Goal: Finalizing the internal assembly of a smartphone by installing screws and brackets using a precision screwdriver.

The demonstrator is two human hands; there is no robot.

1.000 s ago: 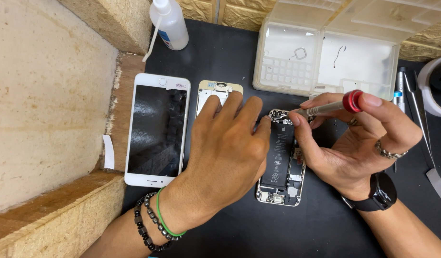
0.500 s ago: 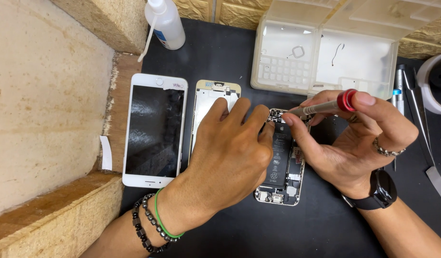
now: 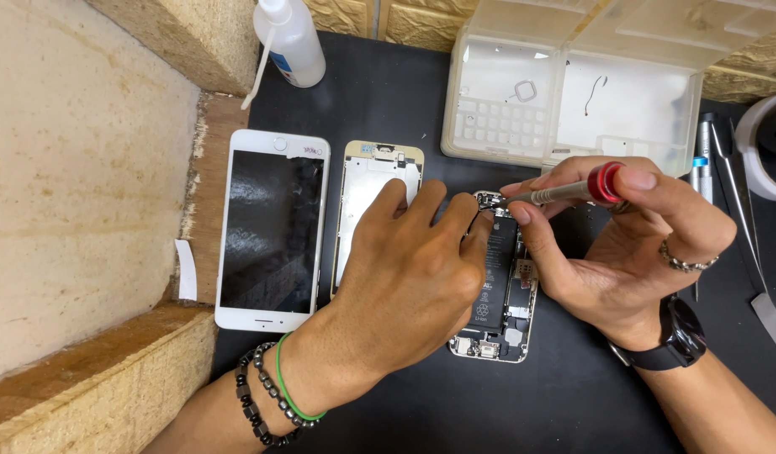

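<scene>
Left hand (image 3: 405,277) lies flat, fingers spread, pinning the open phone (image 3: 497,294) (light, stiff, fragile inside; best held by its edges). Right hand (image 3: 615,244) pinches a slim screwdriver (image 3: 564,192), tip at the phone's top end.

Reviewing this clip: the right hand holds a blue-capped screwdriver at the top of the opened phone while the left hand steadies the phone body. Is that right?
Not quite. In the head view the screwdriver in the right hand has a red cap, not a blue one. The rest holds: its tip is at the top of the opened phone, and the left hand rests on the phone body.
</scene>
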